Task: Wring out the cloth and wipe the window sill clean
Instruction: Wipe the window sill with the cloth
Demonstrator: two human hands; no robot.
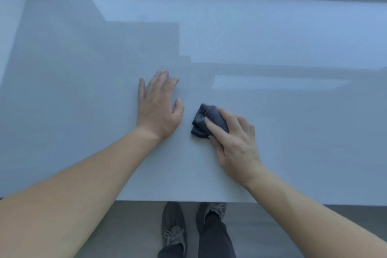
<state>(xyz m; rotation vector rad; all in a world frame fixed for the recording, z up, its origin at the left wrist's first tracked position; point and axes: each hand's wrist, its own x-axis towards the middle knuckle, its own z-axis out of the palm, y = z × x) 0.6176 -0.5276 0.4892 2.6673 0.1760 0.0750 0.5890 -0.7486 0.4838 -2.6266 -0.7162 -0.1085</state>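
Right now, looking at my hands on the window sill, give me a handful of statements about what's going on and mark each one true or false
1. The right hand presses a bunched dark cloth against the window sill. True.
2. The left hand is gripping a spray bottle. False: it lies flat and open on the sill, holding nothing.
3. The cloth is spread out flat across the whole sill. False: it is crumpled into a small wad under the right hand's fingers.
4. The two hands are apart, not touching each other. True.
5. A pair of shoes shows on the floor below the sill's near edge. True.
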